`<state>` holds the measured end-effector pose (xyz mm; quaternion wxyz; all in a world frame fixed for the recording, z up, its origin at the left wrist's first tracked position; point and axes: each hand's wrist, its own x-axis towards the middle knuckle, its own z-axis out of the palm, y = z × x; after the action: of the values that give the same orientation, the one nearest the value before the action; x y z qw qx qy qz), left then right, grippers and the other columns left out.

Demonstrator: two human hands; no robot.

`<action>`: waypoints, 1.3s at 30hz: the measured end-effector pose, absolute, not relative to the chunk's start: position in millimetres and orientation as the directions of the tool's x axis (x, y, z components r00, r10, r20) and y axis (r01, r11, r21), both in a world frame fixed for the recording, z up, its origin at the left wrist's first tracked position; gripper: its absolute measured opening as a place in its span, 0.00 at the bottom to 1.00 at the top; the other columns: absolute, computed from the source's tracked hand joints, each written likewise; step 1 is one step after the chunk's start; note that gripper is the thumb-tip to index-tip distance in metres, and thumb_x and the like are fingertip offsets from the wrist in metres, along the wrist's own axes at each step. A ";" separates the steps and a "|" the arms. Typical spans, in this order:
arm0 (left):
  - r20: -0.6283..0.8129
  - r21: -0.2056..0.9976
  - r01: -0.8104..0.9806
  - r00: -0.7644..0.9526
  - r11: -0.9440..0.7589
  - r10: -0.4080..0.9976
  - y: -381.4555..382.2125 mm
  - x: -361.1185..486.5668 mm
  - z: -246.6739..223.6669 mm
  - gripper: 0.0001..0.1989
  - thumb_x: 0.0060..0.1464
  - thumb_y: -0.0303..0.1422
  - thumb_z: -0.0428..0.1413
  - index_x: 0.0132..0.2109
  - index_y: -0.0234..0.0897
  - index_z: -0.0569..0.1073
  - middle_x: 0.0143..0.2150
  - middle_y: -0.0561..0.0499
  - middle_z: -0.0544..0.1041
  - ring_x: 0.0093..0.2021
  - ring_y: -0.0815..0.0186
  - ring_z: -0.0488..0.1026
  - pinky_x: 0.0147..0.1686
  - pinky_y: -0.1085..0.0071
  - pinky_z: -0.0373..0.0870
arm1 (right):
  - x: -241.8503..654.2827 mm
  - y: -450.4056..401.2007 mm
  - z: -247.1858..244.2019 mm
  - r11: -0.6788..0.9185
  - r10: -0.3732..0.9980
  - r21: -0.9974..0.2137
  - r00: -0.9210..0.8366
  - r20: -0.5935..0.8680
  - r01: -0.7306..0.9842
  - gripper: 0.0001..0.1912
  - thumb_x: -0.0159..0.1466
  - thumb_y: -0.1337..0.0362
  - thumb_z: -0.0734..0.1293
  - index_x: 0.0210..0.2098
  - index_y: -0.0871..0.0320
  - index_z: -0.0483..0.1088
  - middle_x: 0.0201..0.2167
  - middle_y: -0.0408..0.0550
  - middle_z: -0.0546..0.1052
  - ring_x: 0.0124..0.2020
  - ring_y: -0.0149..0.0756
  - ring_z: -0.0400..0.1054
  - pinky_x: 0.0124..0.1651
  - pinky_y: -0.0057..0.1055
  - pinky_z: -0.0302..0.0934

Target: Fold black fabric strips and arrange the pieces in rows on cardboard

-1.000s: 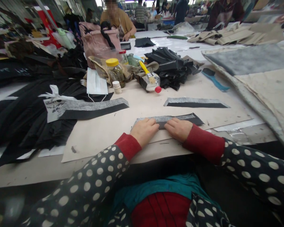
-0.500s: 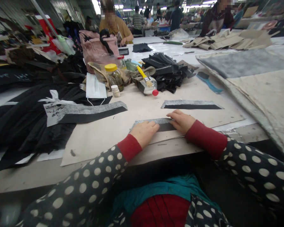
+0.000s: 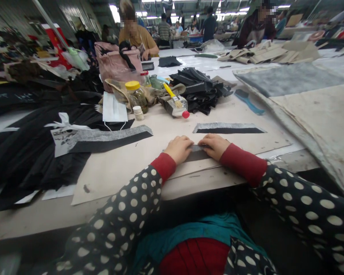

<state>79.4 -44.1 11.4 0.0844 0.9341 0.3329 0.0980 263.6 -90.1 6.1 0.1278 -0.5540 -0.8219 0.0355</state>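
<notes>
A narrow black-and-grey fabric strip [image 3: 199,154] lies flat on the pale board in front of me, partly covered by both hands. My left hand [image 3: 179,149] rests on the strip's left part, its fingers bent together at the grey far edge. Close beside it, my right hand [image 3: 216,146] has its fingers bent down at the same edge, further right. The fingertips' exact grip is partly hidden. Beyond my right hand lies a second black-and-grey strip [image 3: 229,129]. At left, a longer strip [image 3: 111,142] of the same kind overlaps black fabric.
Past the strips stand a yellow-lidded jar [image 3: 137,97], a small white bottle [image 3: 138,113] and a plastic bottle with a brush [image 3: 173,95] on it. Black pieces are heaped behind [image 3: 200,89]. Black cloth [image 3: 40,152] spreads at left; a thick pad [image 3: 312,103] lies right. People work beyond.
My left hand has moved up and right to the strip's far edge. My right hand has shifted slightly left, so the two hands are closer together. The view has turned slightly.
</notes>
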 end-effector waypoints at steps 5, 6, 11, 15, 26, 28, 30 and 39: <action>0.162 0.254 0.554 0.784 -0.793 0.600 -41.7 80.0 6.1 0.12 0.52 0.30 0.48 0.43 0.40 0.71 0.42 0.49 0.70 0.43 0.64 0.65 0.46 0.67 0.63 | 262.5 -90.3 7.0 0.361 0.930 -0.195 -0.339 0.140 0.912 0.14 0.53 0.72 0.60 0.38 0.61 0.70 0.36 0.51 0.70 0.40 0.37 0.62 0.46 0.32 0.55; 0.169 0.245 0.547 0.789 -0.801 0.591 -42.3 80.2 6.1 0.12 0.53 0.30 0.48 0.43 0.39 0.71 0.42 0.49 0.70 0.43 0.64 0.65 0.45 0.67 0.63 | 261.8 -90.4 7.1 0.352 0.934 -0.186 -0.332 0.131 0.917 0.13 0.53 0.72 0.61 0.38 0.61 0.70 0.36 0.51 0.70 0.40 0.37 0.62 0.46 0.31 0.55; 0.185 0.124 0.516 0.828 -0.848 0.530 -47.5 79.9 9.9 0.13 0.55 0.29 0.44 0.43 0.39 0.71 0.39 0.49 0.70 0.40 0.64 0.65 0.42 0.67 0.63 | 256.9 -92.4 10.8 0.350 0.936 -0.100 -0.344 0.073 0.931 0.13 0.55 0.72 0.59 0.38 0.62 0.70 0.37 0.51 0.70 0.40 0.36 0.62 0.45 0.30 0.54; 0.151 -0.013 0.503 0.855 -0.864 0.496 -52.8 79.6 14.9 0.13 0.56 0.29 0.43 0.43 0.39 0.70 0.38 0.48 0.69 0.39 0.63 0.64 0.37 0.67 0.63 | 249.8 -97.3 15.3 0.341 0.940 0.021 -0.341 -0.006 0.940 0.13 0.59 0.71 0.56 0.38 0.61 0.70 0.37 0.52 0.70 0.38 0.37 0.62 0.42 0.31 0.53; 0.131 -0.096 0.462 0.884 -0.882 0.449 -58.7 78.4 17.6 0.12 0.57 0.29 0.43 0.42 0.39 0.69 0.41 0.49 0.69 0.44 0.61 0.62 0.41 0.62 0.60 | 243.3 -105.1 17.5 0.311 0.950 0.046 -0.311 0.000 0.949 0.15 0.58 0.72 0.56 0.41 0.60 0.69 0.38 0.51 0.70 0.39 0.36 0.61 0.42 0.30 0.51; 0.143 -0.034 0.463 0.879 -0.886 0.454 -55.4 74.6 14.7 0.13 0.56 0.28 0.43 0.45 0.42 0.68 0.43 0.50 0.69 0.45 0.62 0.62 0.42 0.63 0.60 | 240.7 -105.7 18.9 0.313 0.950 0.052 -0.313 -0.009 0.948 0.16 0.58 0.72 0.56 0.41 0.60 0.70 0.38 0.50 0.70 0.39 0.37 0.62 0.42 0.30 0.52; 0.149 0.061 0.473 0.866 -0.879 0.477 -49.5 69.6 11.7 0.14 0.56 0.28 0.44 0.47 0.44 0.68 0.44 0.51 0.69 0.45 0.63 0.63 0.43 0.64 0.61 | 234.6 -107.8 21.9 0.291 0.957 0.101 -0.289 -0.036 0.951 0.15 0.58 0.73 0.55 0.39 0.62 0.70 0.37 0.52 0.70 0.39 0.38 0.62 0.41 0.31 0.52; 0.161 0.359 0.550 0.759 -0.754 0.630 -26.5 42.2 5.7 0.12 0.51 0.29 0.49 0.43 0.37 0.72 0.39 0.49 0.71 0.41 0.65 0.67 0.45 0.67 0.62 | 223.3 -103.3 25.2 0.217 0.976 0.061 -0.218 0.013 0.974 0.16 0.61 0.60 0.57 0.36 0.65 0.70 0.35 0.56 0.70 0.39 0.41 0.63 0.42 0.33 0.54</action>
<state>42.2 -26.5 5.7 0.1463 0.9264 0.3185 0.1373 223.3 -103.3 25.2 -0.0142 -0.6250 -0.7800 -0.0280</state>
